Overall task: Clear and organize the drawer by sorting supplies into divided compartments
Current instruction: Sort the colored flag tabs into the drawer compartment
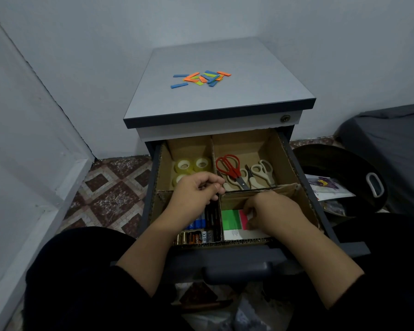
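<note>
The open drawer (225, 259) held a cardboard divider (261, 189) making four compartments: tape rolls (185, 166) at the back left, scissors (237, 172) at the back right, batteries and pens (201, 229) at the front left, sticky-note pads (232, 219) at the front right. The left hand (196, 191) hovered over the front-left compartment, fingers curled together near the middle partition; whether it pinched anything could not be told. The right hand (270, 211) was down in the front-right compartment, fingertips curled on the pink edge of the pads. The loose coloured strips (201, 78) lay scattered on the cabinet top (249, 91), well beyond both hands and straight ahead, their long axes pointing every way. Neither hand looked clearly nearer; reaching them would likely mean lifting up over the drawer's back edge.
</note>
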`<move>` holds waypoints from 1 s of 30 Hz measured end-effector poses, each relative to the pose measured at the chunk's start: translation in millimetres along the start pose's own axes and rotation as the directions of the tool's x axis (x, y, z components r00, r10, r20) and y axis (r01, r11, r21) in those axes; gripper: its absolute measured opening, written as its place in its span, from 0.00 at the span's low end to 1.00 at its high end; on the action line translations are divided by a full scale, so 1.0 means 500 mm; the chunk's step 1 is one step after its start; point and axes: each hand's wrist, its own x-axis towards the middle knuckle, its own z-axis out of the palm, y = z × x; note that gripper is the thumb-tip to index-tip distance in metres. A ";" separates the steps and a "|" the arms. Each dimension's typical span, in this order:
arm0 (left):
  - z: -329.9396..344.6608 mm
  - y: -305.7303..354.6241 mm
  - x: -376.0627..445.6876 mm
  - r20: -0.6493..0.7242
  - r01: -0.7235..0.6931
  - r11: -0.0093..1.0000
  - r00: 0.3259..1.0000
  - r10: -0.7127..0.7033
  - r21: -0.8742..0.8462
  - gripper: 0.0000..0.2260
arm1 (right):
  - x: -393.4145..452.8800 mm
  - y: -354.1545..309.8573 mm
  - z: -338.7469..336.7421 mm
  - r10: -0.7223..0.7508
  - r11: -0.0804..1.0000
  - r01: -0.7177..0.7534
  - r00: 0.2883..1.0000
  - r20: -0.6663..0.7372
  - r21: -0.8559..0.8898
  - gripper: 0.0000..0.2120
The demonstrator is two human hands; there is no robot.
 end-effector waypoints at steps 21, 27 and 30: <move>-0.002 -0.002 -0.001 0.008 -0.010 1.000 1.000 0.009 0.010 0.10 | -0.004 0.005 -0.009 0.047 0.996 -0.046 0.999 -0.013 0.076 0.08; -0.004 -0.002 -0.001 0.016 -0.002 1.000 1.000 0.002 0.005 0.10 | -0.036 0.037 -0.025 0.315 0.948 -0.317 0.942 -0.118 0.005 0.04; -0.004 -0.001 0.000 0.018 0.002 1.000 1.000 -0.002 0.003 0.09 | -0.039 0.037 -0.016 0.348 0.937 -0.349 0.934 -0.081 0.002 0.06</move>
